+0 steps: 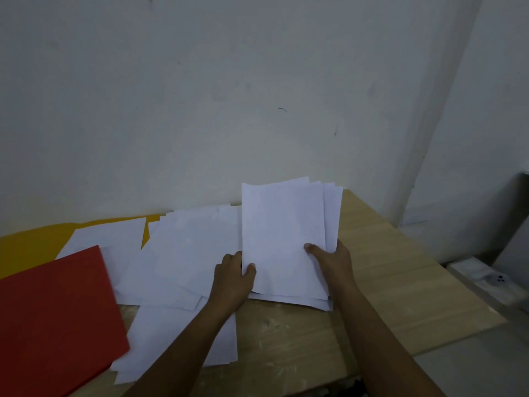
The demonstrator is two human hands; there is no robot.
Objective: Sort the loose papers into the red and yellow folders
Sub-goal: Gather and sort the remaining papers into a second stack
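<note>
Both the left hand (pixel 233 277) and right hand (pixel 333 257) grip a seemingly blank paper stack (pixel 283 239).

- plain whitish wall (pixel 229 96) behind everything, kinda scuffed with a few dark marks
- light wood table (pixel 372 282) pushed right up against it
- lighting's pretty dim and flat

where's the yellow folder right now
In the head view, the yellow folder lies at the table's far left against the wall, partly covered by loose papers, behind the red folder.
</note>
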